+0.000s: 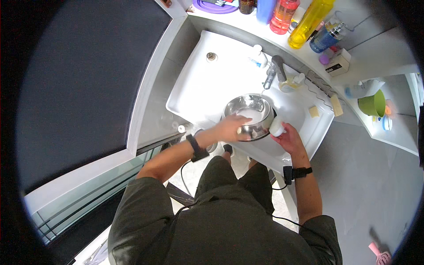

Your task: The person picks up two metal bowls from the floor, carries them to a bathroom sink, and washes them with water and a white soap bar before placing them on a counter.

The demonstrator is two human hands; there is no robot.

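**Steel bowl at the sink, both hands in**

Over a white sink [207,88] w/ a grey tap [274,70] at the back. Steel bowl [248,115] sitting in the basin just below the tap, tilted a bit toward the near rim, whitish inside. Left hand [230,127] reaching across, laid on the bowl's near rim, fingers bent over the edge and close together; something small and pale at the fingertips, can't tell what. Right hand [289,139] just beside the bowl on its right, fingers wrapped round a small white cup-like thing [277,126] that touches the bowl's outer wall; fingertips mostly hidden behind it. Black bands w/ cables on both wrists.

Around: small white bottle [258,56] on the sink deck left of the tap, drain plug [211,56] farther left. Two soap bars [324,108] on the right corner. Shelf behind carrying a yellow bottle [310,22], orange-red bottle [283,17], blue bottle [327,37]. Green bowl [373,104] on the counter far right. Pink brush [379,253] on the grey floor, lower right.
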